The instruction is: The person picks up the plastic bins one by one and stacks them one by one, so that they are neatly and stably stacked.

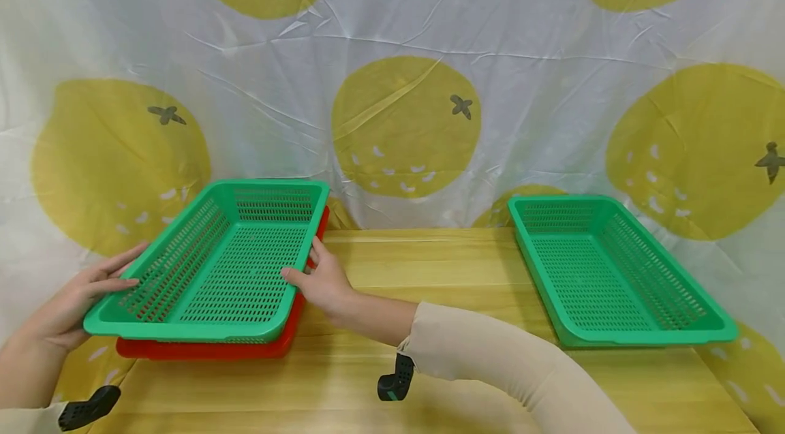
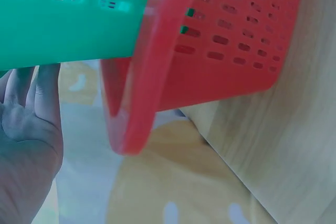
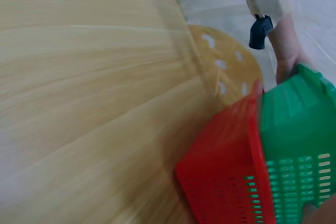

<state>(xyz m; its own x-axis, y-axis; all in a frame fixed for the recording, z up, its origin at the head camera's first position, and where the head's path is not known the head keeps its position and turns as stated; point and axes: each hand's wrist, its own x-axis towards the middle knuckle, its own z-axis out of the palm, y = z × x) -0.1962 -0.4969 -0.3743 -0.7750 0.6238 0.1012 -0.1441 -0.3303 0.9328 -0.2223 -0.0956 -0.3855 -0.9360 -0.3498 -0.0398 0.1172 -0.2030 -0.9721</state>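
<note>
At the left of the table, a green perforated plastic basket [image 1: 245, 274] sits partly inside a red perforated basket [image 1: 202, 350], raised above its rim. My left hand [image 1: 67, 308] holds the green basket's left rim, the thumb over the edge and the fingers outside. On the opposite side, my right hand [image 1: 328, 284] grips the right rim, thumb on top. The left wrist view shows the green wall [image 2: 63, 38] standing out of the red basket [image 2: 226, 66], fingers of the left hand [image 2: 31, 135] under its rim. Nothing is visible inside the green basket.
A second green basket [image 1: 589, 284] stands at the table's right side. The wooden table [image 1: 417, 257] runs between the baskets. Behind it hangs a white curtain [image 1: 527, 114] printed with yellow fruit. A black wrist camera [image 1: 395, 379] is on each sleeve.
</note>
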